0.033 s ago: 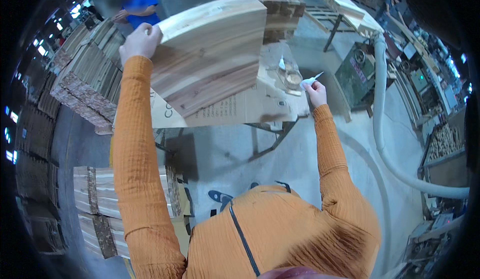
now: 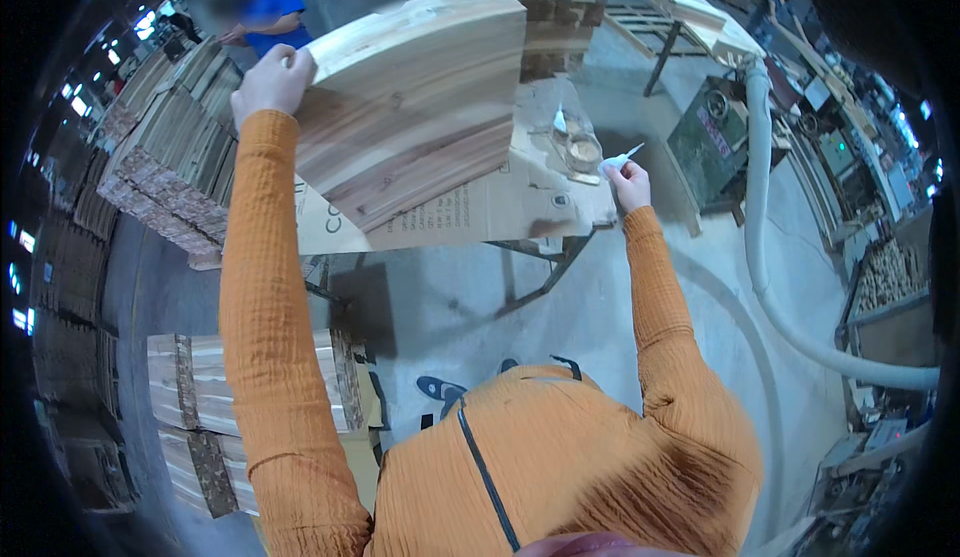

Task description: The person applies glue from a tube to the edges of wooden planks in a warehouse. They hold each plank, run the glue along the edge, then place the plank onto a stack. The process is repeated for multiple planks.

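Observation:
My left hand [image 2: 272,85] is closed around the upper left corner of a wooden board [image 2: 420,107]. The board is wide and light, with brown streaked grain, and leans up on a cardboard-covered table [image 2: 470,217]. Between the fingers of my right hand [image 2: 630,187], held at the table's right end, is a small white bottle with a thin pointed nozzle [image 2: 614,163]. Just left of that hand stands a small round tub [image 2: 583,152] with light brown contents. Beside the tub is another small white nozzled thing [image 2: 560,120], too small to make out fully.
Stacked boards [image 2: 170,172] stand left of the table, and more boards [image 2: 205,377] lie low at near left. Wood blocks [image 2: 560,27] are piled behind. A person in blue [image 2: 275,17] is at far left. On the right are a green machine [image 2: 710,142] and a thick pale hose [image 2: 760,217].

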Available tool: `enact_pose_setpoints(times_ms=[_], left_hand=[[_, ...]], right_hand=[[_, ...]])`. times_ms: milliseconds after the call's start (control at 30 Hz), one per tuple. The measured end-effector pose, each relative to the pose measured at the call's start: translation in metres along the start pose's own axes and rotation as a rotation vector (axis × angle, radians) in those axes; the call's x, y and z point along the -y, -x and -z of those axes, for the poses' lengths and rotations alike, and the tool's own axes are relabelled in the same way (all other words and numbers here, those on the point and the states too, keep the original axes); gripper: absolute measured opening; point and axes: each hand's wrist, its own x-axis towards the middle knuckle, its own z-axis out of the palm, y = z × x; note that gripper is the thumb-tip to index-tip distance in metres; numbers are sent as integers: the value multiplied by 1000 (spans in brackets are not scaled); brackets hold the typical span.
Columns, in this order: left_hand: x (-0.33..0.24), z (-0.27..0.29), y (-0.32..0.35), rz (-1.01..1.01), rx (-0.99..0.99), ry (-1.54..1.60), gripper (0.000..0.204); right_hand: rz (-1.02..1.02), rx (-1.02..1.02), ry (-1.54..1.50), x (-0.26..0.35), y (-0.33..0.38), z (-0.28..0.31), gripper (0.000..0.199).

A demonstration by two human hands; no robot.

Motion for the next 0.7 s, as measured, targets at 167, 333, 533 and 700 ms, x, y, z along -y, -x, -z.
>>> enact_pose_setpoints(times_ms=[167,333,533,700], left_hand=[[6,0,0,20,-21,-93,48],[-6,4,12,12,-41,-45,46],[-8,10,19,-13,-70,-13,42],[-5,11,20,-31,-103,-22,42]], right_hand=[[-161,23,379,-12,14,-32,33],[-212,-68,573,-15,24,-52,39],[-322,-60,720,-21,26,-66,40],[17,-327,438,-18,44,-62,35]])
